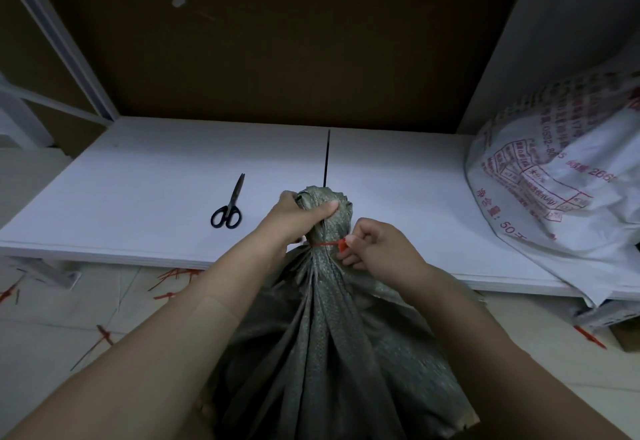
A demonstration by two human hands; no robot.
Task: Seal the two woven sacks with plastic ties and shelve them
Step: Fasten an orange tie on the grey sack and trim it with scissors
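Grey-green woven cloth is bunched tight in the left hand, whose fingers and thumb wrap the gathered mouth of the sack just above its throat. Right below that fist a red plastic tie circles the neck, lying crosswise to the sack's length. The right hand pinches the tie's thicker red end at the sack's right side, fingers curled in close against the cloth.

From where the hands hold it, the sack stands on end in front of the person. Its long axis runs from the wide, pleated body low down by the floor up to the narrow neck, and the tufted mouth points up and away towards the shelf. The folds fan out downward from the tie.

Behind the sack's top, a thin dark line runs straight back across the white shelf board; I cannot tell whether it is a strip or a seam. Black-handled scissors lie on the shelf to the left, blades shut and pointing away. At the far right of the shelf slumps a white sack with red printing. Loose red ties lie scattered on the pale floor under the shelf's front edge.
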